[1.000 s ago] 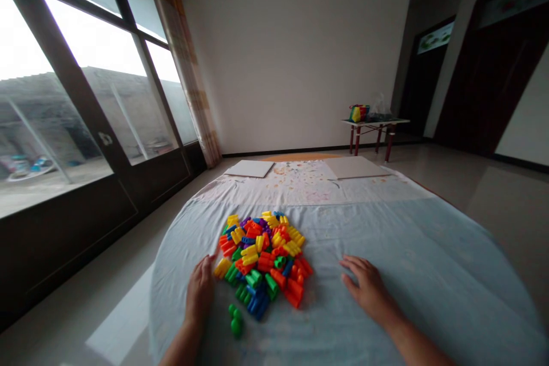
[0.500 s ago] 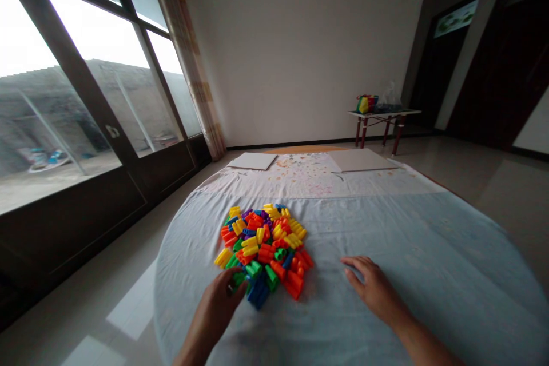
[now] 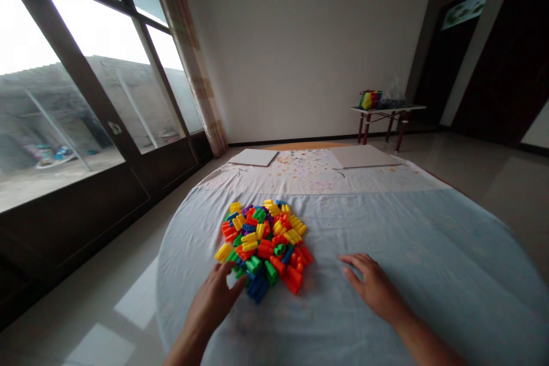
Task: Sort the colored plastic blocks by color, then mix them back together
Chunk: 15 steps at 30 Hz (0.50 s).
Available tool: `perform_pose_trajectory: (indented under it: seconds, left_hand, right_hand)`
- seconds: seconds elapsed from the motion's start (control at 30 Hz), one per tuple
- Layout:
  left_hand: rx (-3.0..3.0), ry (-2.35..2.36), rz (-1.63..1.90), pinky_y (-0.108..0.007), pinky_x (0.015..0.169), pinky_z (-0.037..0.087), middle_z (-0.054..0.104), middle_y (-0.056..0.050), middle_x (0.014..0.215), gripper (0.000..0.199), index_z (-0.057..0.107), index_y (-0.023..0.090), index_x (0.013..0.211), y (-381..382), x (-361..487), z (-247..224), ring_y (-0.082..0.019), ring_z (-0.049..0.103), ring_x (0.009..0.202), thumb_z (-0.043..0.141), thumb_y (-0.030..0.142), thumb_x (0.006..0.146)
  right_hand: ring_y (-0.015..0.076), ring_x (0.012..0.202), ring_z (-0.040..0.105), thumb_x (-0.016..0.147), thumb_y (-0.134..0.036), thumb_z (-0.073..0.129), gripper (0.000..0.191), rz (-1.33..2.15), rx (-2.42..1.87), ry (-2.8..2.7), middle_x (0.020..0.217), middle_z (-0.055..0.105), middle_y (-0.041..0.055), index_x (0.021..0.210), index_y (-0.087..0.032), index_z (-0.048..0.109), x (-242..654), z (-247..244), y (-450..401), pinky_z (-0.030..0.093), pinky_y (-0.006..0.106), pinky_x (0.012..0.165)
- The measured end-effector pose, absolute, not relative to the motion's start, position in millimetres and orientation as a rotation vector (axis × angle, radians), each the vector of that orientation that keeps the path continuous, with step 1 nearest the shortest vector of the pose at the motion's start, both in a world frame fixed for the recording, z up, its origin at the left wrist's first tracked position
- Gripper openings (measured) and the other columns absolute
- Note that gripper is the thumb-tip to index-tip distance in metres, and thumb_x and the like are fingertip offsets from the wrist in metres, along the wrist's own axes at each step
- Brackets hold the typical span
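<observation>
A heap of plastic toy building blocks (image 3: 263, 246) in red, yellow, green, blue and purple lies on the cloth-covered table. At its near left edge is my left hand (image 3: 218, 291), thumb and fingers apart with nothing between them. A green block (image 3: 259, 215) rests on top of the heap towards the back. Dark blue blocks (image 3: 258, 287) lie just right of my left thumb. My right hand (image 3: 369, 283) is over the cloth to the right of the heap, apart from it, fingers stretched out and holding nothing.
Two pale flat boards, a left one (image 3: 254, 157) and a right one (image 3: 364, 156), lie at the table's far end. The pale blue tablecloth (image 3: 386, 217) has some creases. Beyond stands a small side table (image 3: 388, 108) with bags. Glass doors (image 3: 115, 80) are on the left.
My left hand has let go of a green block, which now sits on top of the heap. Its fingers have opened. My right hand has barely moved; the view has shifted slightly.
</observation>
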<state>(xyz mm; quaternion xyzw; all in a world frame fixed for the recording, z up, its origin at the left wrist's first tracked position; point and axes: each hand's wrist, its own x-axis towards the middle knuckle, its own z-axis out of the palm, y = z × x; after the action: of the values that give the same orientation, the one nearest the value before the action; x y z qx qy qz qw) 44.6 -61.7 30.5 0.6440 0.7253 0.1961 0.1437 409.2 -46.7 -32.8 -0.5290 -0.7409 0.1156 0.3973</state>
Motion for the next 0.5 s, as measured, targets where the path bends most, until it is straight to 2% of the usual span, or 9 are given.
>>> perform_pose_trajectory:
  seconds: [0.1, 0.23, 0.33, 0.5]
  left_hand:
    - [1.865, 2.067, 0.439, -0.035, 0.086, 0.045, 0.059, -0.011, 0.112, 0.053, 0.054, 0.019, 0.114, -61, 50, 25, -0.024, 0.059, 0.098, 0.053, 0.049, 0.070]
    - [1.831, 2.106, 0.397, -0.037, 0.094, 0.041, 0.053, -0.017, 0.124, 0.070, 0.043, 0.012, 0.126, -47, 67, 29, -0.028, 0.051, 0.114, 0.058, 0.047, 0.066]
    - [1.821, 2.088, 0.453, -0.037, 0.090, 0.042, 0.053, -0.017, 0.126, 0.070, 0.037, 0.011, 0.128, -39, 78, 31, -0.028, 0.052, 0.114, 0.057, 0.039, 0.067]
    - [1.781, 2.081, 0.634, -0.033, 0.078, 0.046, 0.060, -0.012, 0.118, 0.052, 0.046, 0.018, 0.115, -32, 91, 30, -0.026, 0.058, 0.104, 0.059, 0.032, 0.066]
  right_hand:
    - [0.0231, 0.094, 0.061, 0.086, -0.033, 0.046, 0.027, 0.302, -1.328, -1.887, 0.097, 0.067, 0.0111, 0.099, -0.019, 0.065, 409, -32, -47, 0.048, 0.039, 0.087]
    - [0.0226, 0.094, 0.061, 0.086, -0.032, 0.046, 0.026, 0.309, -1.322, -1.894, 0.096, 0.068, 0.0105, 0.098, -0.019, 0.065, 409, -31, -48, 0.049, 0.038, 0.086]
    - [0.0226, 0.095, 0.061, 0.086, -0.032, 0.046, 0.026, 0.301, -1.323, -1.890, 0.097, 0.068, 0.0103, 0.099, -0.019, 0.065, 408, -31, -49, 0.049, 0.038, 0.087]
    - [0.0223, 0.094, 0.062, 0.086, -0.032, 0.045, 0.026, 0.297, -1.328, -1.899, 0.096, 0.068, 0.0102, 0.097, -0.019, 0.065, 407, -30, -49, 0.049, 0.038, 0.088]
